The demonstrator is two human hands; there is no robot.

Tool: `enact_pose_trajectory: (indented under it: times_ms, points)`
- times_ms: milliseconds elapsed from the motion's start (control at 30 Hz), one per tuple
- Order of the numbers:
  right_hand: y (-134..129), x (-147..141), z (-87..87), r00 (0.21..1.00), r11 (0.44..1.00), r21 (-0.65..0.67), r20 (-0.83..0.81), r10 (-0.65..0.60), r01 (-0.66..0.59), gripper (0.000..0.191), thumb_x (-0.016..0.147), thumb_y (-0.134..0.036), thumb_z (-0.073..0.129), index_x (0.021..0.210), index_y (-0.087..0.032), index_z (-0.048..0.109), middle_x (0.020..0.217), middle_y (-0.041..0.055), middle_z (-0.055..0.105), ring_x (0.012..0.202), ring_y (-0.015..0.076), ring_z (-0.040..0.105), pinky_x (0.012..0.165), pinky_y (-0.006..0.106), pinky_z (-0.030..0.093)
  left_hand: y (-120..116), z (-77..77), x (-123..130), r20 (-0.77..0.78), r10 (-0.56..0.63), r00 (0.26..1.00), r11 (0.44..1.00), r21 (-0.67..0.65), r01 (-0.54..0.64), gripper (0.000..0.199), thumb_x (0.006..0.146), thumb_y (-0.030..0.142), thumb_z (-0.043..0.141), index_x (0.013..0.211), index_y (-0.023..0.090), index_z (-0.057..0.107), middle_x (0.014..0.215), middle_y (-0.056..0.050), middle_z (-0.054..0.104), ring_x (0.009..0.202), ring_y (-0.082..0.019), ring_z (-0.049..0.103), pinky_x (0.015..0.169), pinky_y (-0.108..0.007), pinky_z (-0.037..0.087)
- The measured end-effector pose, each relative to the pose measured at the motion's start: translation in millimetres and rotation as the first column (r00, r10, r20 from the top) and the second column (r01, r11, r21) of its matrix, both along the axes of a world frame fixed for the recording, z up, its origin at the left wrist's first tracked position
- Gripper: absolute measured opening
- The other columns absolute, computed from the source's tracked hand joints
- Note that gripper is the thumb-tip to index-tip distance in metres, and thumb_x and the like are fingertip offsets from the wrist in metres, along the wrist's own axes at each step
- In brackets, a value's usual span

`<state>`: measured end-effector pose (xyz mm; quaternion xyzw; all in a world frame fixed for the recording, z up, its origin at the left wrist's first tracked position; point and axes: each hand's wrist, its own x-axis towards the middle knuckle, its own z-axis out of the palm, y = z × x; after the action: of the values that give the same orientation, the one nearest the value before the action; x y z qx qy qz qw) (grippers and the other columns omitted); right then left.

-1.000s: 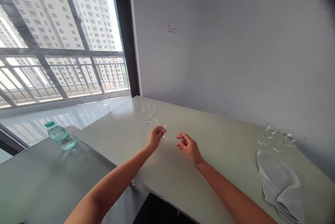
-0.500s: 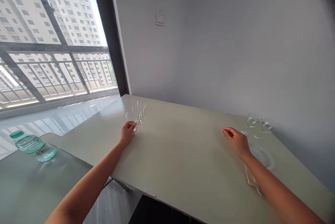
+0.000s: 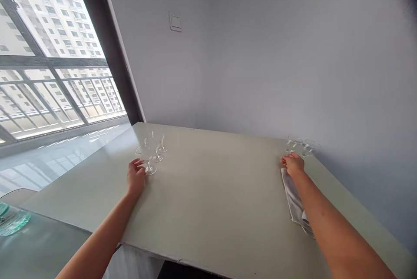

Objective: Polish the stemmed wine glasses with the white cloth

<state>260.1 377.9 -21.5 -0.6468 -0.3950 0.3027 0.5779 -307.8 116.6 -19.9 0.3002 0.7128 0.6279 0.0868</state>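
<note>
My left hand (image 3: pixel 135 176) is beside the nearest clear stemmed glass (image 3: pixel 142 152) at the table's left. Its fingers are curved but apart, close to the bowl and stem; whether they touch cannot be made out. Two more stemmed glasses (image 3: pixel 157 156) stand behind that one in a slanting row. At the far right my right hand (image 3: pixel 293 164) is closed at the lower part of a glass (image 3: pixel 294 139), with the stem and base hidden behind the fingers. Another glass (image 3: pixel 310 144) stands close to its right. Beneath my right wrist lies a grey cloth (image 3: pixel 293 198).
The pale table (image 3: pixel 208 196) reaches the grey wall (image 3: pixel 260 53) at the back. A clear bottle with a green tint (image 3: pixel 14 221) lies on a lower glassy surface at the left, partly out of view. A large window (image 3: pixel 48 66) is beyond the table.
The view has turned to the right. My right hand has moved forward to the glasses at the right, uncovering more of the cloth. My left hand stays beside the nearest left glass.
</note>
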Motion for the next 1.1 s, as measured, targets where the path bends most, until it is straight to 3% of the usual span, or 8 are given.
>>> enact_pose_trajectory:
  times_ms: [233,367,467,533,633,767,933,1100]
  points:
    - [4,-26,3.6,0.996,0.993,-0.088,-0.031,-0.078,0.075,0.012,0.058,-0.012,0.057,0.061,-0.02,0.048,0.059,-0.0005,0.052,0.046,0.011,0.048,0.039,0.023,0.04,2,-2.4,0,0.109,0.106,0.988,0.994,0.029,-0.11,0.046,0.063,0.012,0.048,0.108,0.022,0.042,0.091,0.0,0.056,0.053,-0.006,0.048,0.053,-0.021,0.041]
    - [-16,-64,4.7,0.996,0.997,-0.029,-0.053,0.071,-0.072,0.012,0.057,-0.018,0.061,0.064,-0.018,0.051,0.063,-0.0013,0.054,0.042,0.0078,0.044,0.039,0.022,0.041,-4,6.3,1,0.021,0.263,0.964,0.964,0.018,-0.264,0.042,0.063,0.009,0.047,0.103,0.021,0.045,0.091,-0.001,0.053,0.058,-0.007,0.046,0.056,-0.022,0.039]
    - [-46,-107,8.0,0.965,0.967,0.012,-0.063,0.256,-0.255,0.021,0.053,-0.025,0.066,0.07,-0.015,0.057,0.066,-0.0003,0.058,0.045,0.0081,0.048,0.041,0.022,0.043,-15,18.1,17,-0.169,0.442,0.881,0.895,0.141,-0.422,0.037,0.063,0.006,0.046,0.098,0.019,0.049,0.092,-0.002,0.049,0.062,-0.008,0.042,0.063,-0.024,0.039]
    - [-77,-142,13.6,0.914,0.917,0.028,-0.071,0.399,-0.398,0.029,0.052,-0.029,0.069,0.075,-0.014,0.06,0.068,0.0012,0.06,0.049,0.0097,0.051,0.044,0.023,0.045,-22,26.3,44,-0.266,0.36,0.894,0.93,0.183,-0.32,0.03,0.066,0.008,0.046,0.094,0.018,0.052,0.091,-0.002,0.048,0.06,-0.008,0.04,0.063,-0.024,0.038]
    - [-136,-199,28.6,0.736,0.74,0.051,-0.081,0.672,-0.67,0.036,0.058,-0.034,0.069,0.085,-0.013,0.061,0.074,0.0046,0.063,0.052,0.0108,0.053,0.046,0.025,0.046,-28,36.5,102,-0.288,-0.125,0.949,0.988,0.054,0.146,0.017,0.076,0.018,0.045,0.085,0.02,0.059,0.091,-0.002,0.051,0.059,-0.008,0.041,0.059,-0.022,0.038]
    - [-211,-261,49.7,0.484,0.483,0.066,-0.002,0.875,-0.873,0.036,0.07,-0.033,0.059,0.101,-0.015,0.056,0.074,0.0033,0.063,0.051,0.011,0.052,0.045,0.024,0.043,-30,44.0,168,-0.103,-0.545,0.832,0.838,-0.053,0.542,0.024,0.074,0.033,0.056,0.093,0.021,0.064,0.097,-0.004,0.054,0.054,-0.006,0.04,0.055,-0.022,0.038]
    - [-252,-293,54.0,0.374,0.364,0.09,0.148,0.916,-0.927,0.038,0.075,-0.025,0.048,0.114,-0.022,0.051,0.08,0.002,0.064,0.061,0.0123,0.055,0.054,0.025,0.047,-34,38.8,180,0.189,-0.545,0.817,0.836,0.058,0.545,0.031,0.07,0.037,0.059,0.092,0.016,0.063,0.079,-0.004,0.059,0.056,-0.01,0.049,0.051,-0.022,0.039]
    - [-254,-281,52.3,0.287,0.288,0.011,0.146,0.947,-0.957,0.041,0.075,-0.023,0.048,0.116,-0.025,0.049,0.103,0.0044,0.06,0.066,0.0113,0.057,0.059,0.027,0.048,-45,29.4,119,0.192,-0.355,0.915,0.933,0.016,0.359,0.034,0.068,0.043,0.058,0.087,0.015,0.063,0.073,-0.004,0.064,0.061,-0.012,0.053,0.057,-0.023,0.04]
